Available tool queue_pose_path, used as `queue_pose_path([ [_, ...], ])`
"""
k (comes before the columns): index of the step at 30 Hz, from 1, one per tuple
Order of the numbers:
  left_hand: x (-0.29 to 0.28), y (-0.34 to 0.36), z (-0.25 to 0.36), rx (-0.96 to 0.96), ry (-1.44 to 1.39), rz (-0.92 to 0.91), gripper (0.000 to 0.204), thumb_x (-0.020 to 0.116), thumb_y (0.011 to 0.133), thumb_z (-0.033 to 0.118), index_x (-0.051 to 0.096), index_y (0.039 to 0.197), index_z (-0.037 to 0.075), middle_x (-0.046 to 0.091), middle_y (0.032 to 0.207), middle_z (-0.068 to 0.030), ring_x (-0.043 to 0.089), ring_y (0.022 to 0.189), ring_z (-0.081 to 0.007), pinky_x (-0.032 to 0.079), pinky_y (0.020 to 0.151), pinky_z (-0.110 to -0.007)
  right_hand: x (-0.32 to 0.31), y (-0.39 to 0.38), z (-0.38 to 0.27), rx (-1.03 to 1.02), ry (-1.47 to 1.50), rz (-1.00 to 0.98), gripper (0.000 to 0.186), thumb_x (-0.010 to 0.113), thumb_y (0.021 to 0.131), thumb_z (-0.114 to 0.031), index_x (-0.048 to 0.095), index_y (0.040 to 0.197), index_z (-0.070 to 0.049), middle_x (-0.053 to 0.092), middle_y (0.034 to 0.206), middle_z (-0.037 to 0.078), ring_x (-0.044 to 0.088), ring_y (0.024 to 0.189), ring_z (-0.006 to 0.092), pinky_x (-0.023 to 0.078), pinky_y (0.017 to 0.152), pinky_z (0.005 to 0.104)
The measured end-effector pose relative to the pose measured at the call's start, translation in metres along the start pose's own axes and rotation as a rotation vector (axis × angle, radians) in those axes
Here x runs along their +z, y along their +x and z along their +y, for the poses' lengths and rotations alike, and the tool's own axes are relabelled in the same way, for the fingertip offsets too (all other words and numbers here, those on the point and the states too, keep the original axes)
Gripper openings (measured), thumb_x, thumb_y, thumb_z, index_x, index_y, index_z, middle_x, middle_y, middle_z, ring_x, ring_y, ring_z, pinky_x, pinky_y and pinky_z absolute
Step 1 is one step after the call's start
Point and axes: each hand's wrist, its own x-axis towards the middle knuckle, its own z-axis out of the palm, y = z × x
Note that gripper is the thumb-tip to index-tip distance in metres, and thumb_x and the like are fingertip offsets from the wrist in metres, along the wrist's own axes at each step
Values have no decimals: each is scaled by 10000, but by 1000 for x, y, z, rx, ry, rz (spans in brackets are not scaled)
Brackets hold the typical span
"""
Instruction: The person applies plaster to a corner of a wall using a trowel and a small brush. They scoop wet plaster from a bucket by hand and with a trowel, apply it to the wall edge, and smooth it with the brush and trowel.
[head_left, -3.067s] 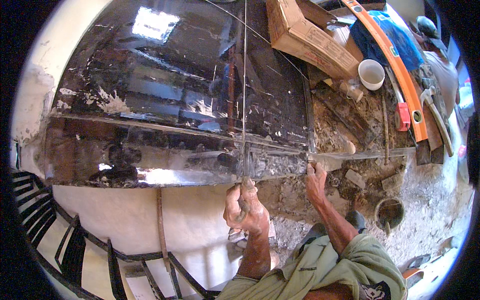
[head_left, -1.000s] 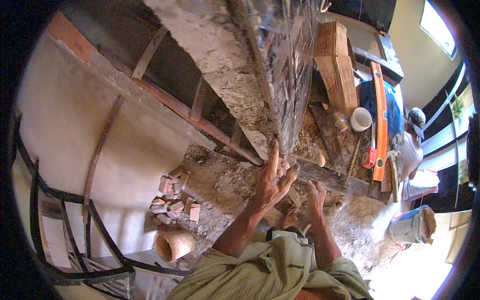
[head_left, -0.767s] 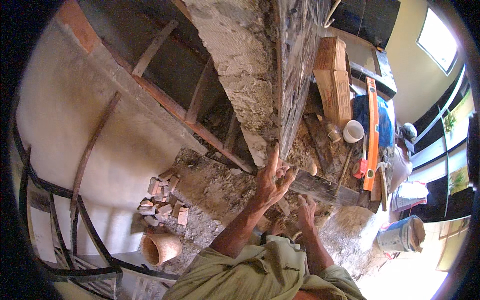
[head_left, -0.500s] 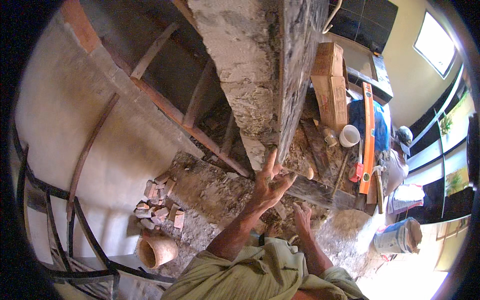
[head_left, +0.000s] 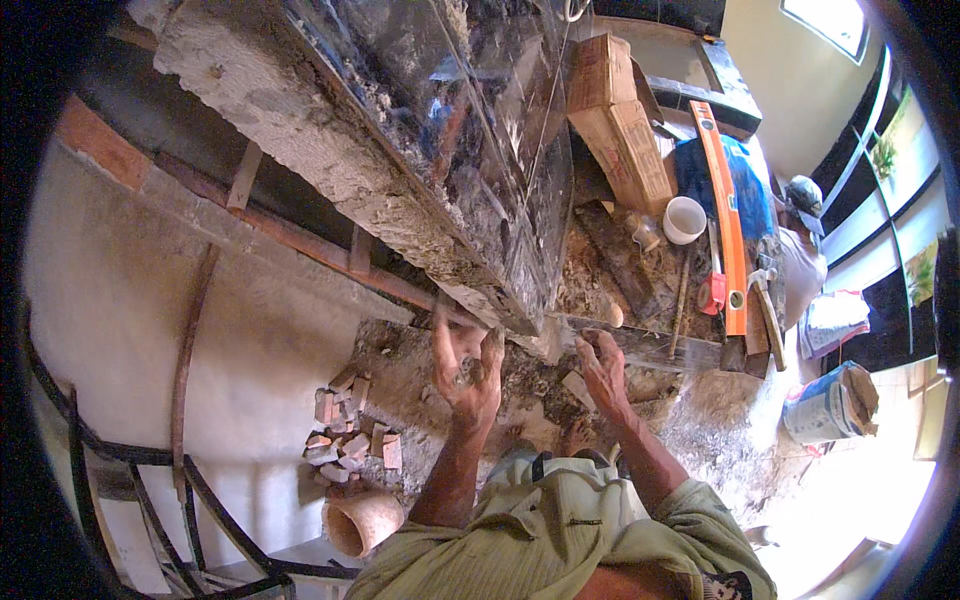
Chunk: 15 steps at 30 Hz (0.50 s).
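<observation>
A long slab (head_left: 330, 140) with a rough cement-crusted edge and a dark, glossy, smeared face reaches down toward me from the top. By its near end my left hand (head_left: 470, 385) is raised with thumb and fingers apart, the fingertips close to the crusted edge. A greyish patch shows between those fingers; I cannot tell if it is a lump or the rubble behind. To the right of the slab's corner my right hand (head_left: 605, 370) has its fingers curled together beside the dark ledge (head_left: 650, 345). Whatever it may hold is hidden.
An orange spirit level (head_left: 722, 220), a white cup (head_left: 684, 220), a cardboard box (head_left: 625, 130), a red tape measure (head_left: 711, 293) and a hammer (head_left: 768, 315) lie at right. Broken bricks (head_left: 350, 420) and a clay pipe (head_left: 362, 522) sit lower left. Another person (head_left: 803, 245) is beyond.
The slab's glossy face has come into broader view, and the slab now slants to the upper left. My left hand has shifted left and spread; my right hand has risen to the slab's corner.
</observation>
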Motion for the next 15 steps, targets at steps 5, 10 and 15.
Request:
queue_pose_path([
  [5,7,27,-4,230,195,56,969,794,780,110,161,1500,-32,404,1410,-218,471,1217,-322,433,965,-415,1,-1,7,-85,-19,-19,271,593,921,-207,598,1052,30,630,916,118,568,842,205,460,770,347],
  [10,0,36,-8,258,206,23,967,792,773,104,166,1497,-38,376,1429,-224,459,1225,-323,427,988,-422,19,5,-45,-335,-118,-11,423,634,866,-70,545,1275,-6,582,1118,193,587,983,304,479,863,376],
  [15,17,36,1,240,96,127,962,794,756,103,183,1485,-44,335,1442,-250,414,1279,-351,374,1059,-435,43,24,-68,-592,-240,21,603,644,829,-32,443,1398,-40,475,1304,231,508,1157,391,439,962,423],
])
